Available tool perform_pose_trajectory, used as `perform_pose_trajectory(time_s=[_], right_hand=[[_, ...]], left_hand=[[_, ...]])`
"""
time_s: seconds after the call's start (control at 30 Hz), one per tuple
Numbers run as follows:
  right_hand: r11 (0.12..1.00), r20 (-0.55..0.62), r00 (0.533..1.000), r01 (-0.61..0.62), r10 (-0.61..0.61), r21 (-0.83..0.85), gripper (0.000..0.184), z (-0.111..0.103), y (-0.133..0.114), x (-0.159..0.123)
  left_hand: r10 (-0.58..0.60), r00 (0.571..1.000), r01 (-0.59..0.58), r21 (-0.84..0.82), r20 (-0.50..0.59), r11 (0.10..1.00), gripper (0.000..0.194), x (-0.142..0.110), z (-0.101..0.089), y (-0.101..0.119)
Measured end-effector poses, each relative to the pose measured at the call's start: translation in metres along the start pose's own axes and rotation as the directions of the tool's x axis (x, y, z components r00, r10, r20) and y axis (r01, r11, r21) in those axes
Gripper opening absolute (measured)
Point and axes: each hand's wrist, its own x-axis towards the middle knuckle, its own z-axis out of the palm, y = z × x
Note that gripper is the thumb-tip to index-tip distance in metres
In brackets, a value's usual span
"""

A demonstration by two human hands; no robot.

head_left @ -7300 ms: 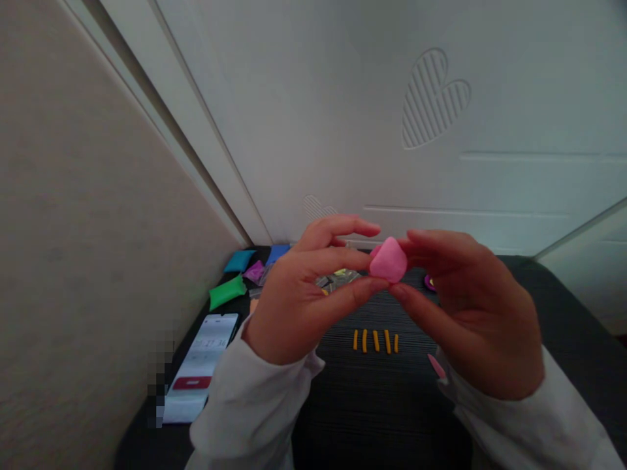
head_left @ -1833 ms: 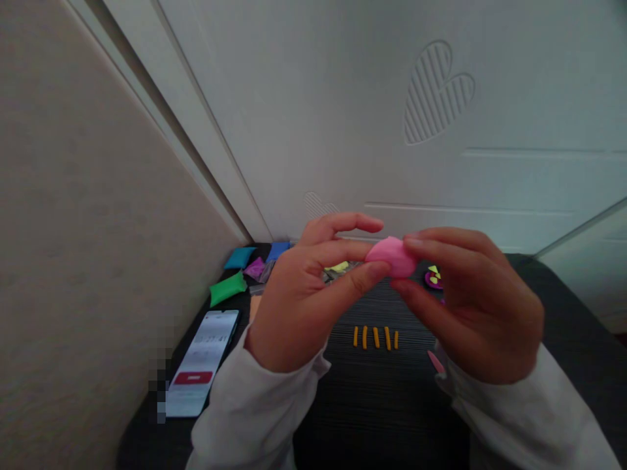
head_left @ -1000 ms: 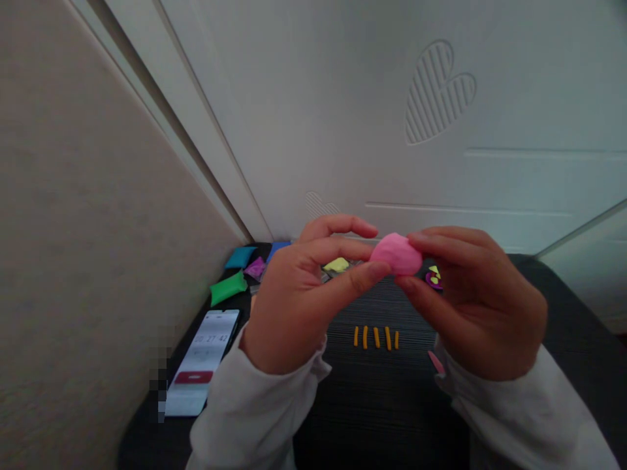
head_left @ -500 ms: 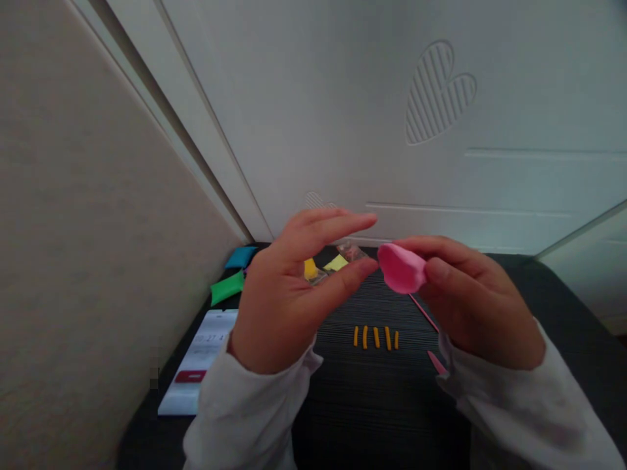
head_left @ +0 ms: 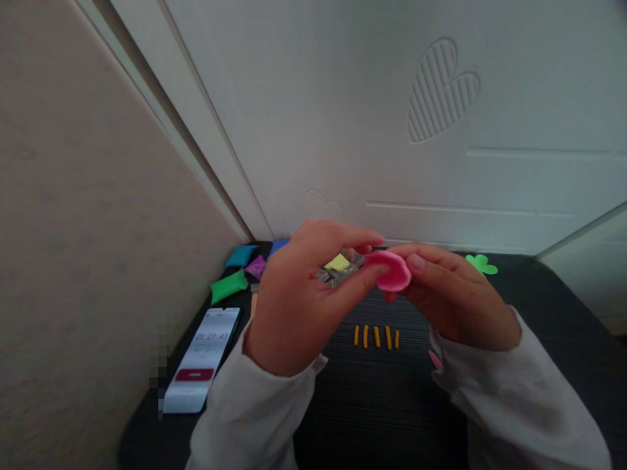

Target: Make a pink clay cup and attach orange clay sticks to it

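Note:
A piece of pink modelling clay (head_left: 398, 277), thin and hollowed like a small cup, is up above the table between my two hands. My right hand (head_left: 453, 287) pinches its right edge between thumb and fingers. My left hand (head_left: 298, 294) has its thumb pressed into the hollow, with its index finger stretched over the top and other fingertips partly hidden behind the clay. Below the hands, several short orange-yellow clay rolls (head_left: 377, 337) lie side by side on the black table (head_left: 372, 405).
At left lies a phone (head_left: 200, 359) with a timer on screen. Green (head_left: 229, 286), blue (head_left: 240, 255) and purple (head_left: 255, 266) packets are behind it. A pale yellow piece (head_left: 337, 262) lies near the door (head_left: 343, 117). A green clover shape (head_left: 482, 264) sits back right; a pink tool tip (head_left: 435, 359) shows by my right sleeve.
My hands have come together. My left thumb, apart from the pink clay before, is now in its hollow. My right hand has shifted left, uncovering the green clover shape.

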Motion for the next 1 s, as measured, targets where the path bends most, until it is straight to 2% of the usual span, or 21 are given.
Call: perform_pose_trajectory(time_s=[0.13, 0.27, 0.47, 0.7, 0.83, 1.0], right_hand=[[0.999, 0.016, 1.0, 0.021, -0.02, -0.034, 0.018, -0.0007, 0.0007, 0.0], [0.998, 0.02, 1.0, 0.025, -0.023, -0.062, 0.019, -0.0017, 0.0019, 0.0003], [0.997, 0.033, 0.999, 0.033, -0.03, -0.073, 0.019, -0.0022, 0.0013, 0.0007], [0.998, 0.044, 0.999, 0.014, -0.011, -0.062, 0.019, -0.0024, -0.0003, -0.0007], [0.999, 0.037, 0.999, -0.025, 0.027, -0.042, 0.021, -0.0005, -0.0017, -0.0017], [0.997, 0.045, 0.996, -0.077, 0.077, 0.003, 0.021, 0.0016, -0.0014, -0.0024]], left_hand=[[0.08, 0.997, -0.08, 0.064, -0.009, 0.995, 0.014, 0.0007, 0.0007, -0.0006], [0.131, 0.99, -0.129, 0.043, -0.053, 0.991, 0.013, 0.0007, 0.0011, -0.0019], [0.089, 0.996, -0.089, 0.028, -0.016, 0.996, 0.015, 0.0004, 0.0009, -0.001], [0.077, 0.997, -0.075, -0.115, 0.012, 0.99, 0.016, 0.0005, 0.0041, -0.0028], [0.058, 0.997, -0.052, -0.117, 0.051, 0.992, 0.016, 0.0016, 0.0048, -0.0026], [0.107, 0.994, -0.102, -0.113, 0.036, 0.988, 0.01, 0.0016, 0.0056, -0.0038]])
